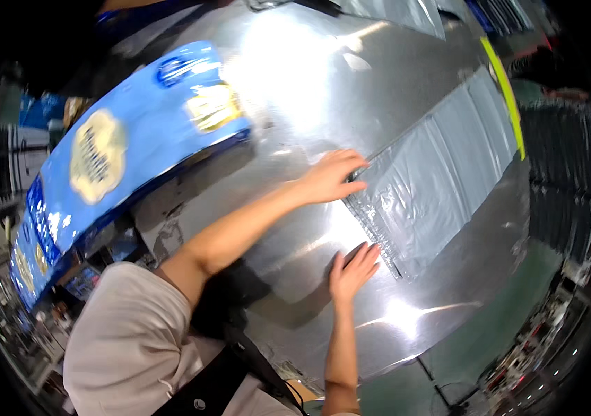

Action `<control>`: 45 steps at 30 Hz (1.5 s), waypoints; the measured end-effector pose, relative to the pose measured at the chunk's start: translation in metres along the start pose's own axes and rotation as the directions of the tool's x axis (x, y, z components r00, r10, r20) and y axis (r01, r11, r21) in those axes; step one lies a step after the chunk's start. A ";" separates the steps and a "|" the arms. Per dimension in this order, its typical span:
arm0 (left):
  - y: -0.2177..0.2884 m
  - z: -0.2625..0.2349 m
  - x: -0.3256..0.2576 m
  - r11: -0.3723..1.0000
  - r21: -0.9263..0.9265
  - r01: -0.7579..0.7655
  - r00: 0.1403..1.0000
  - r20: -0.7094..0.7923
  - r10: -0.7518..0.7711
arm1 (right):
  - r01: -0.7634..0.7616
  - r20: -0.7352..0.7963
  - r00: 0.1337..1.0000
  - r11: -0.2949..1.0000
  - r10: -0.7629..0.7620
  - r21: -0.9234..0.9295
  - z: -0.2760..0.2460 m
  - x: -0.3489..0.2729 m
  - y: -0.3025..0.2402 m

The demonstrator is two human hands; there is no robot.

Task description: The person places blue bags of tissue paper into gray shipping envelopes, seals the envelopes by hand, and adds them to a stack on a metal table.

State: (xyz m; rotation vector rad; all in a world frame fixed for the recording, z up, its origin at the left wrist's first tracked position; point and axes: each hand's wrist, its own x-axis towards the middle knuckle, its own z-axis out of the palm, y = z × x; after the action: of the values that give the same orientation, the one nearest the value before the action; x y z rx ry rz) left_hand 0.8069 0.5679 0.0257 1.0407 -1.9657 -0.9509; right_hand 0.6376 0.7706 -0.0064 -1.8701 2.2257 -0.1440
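A grey plastic bag (pixel 441 173) lies flat and slightly wrinkled across the metal table, its nearer edge facing me. My left hand (pixel 330 177) rests at the bag's upper near corner, with thumb and fingers apart; its fingertips touch or nearly touch the edge. Lower down, my right hand (pixel 354 276) is over the tabletop with fingers stretched out toward the same edge. Neither hand visibly grips anything. To the left of my arms is a large, shiny blue package (pixel 139 149) with cream and yellow printed patches.
The shiny metal table (pixel 288 229) has a rounded-looking rim and strong glare. A bright yellow strip (pixel 507 97) runs along its far right edge. Beyond it sits a pile of dark plastic sheets or bags (pixel 564 173). Another pale plastic bag (pixel 406 12) lies at the top.
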 end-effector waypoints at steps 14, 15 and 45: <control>-0.038 -0.462 -0.263 0.551 0.497 0.671 0.711 -0.222 -0.667 | 0.140 0.152 0.964 0.903 -0.218 0.407 0.007 -0.178 -0.174; -0.030 -0.461 -0.257 0.526 0.545 0.653 0.683 -0.124 -0.720 | 0.219 0.125 0.945 0.872 -0.300 0.437 0.010 -0.173 -0.198; 0.141 -0.161 -0.274 0.289 -0.871 0.396 0.911 0.335 -0.239 | -0.012 -0.073 0.972 0.361 0.222 0.933 -0.162 -0.294 -0.203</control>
State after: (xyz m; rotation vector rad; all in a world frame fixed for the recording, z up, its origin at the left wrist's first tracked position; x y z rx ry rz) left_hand 1.0078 0.8195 0.1561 0.6334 -0.8824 -2.0904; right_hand 0.8399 1.0108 0.2280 -1.0182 1.6595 -1.3189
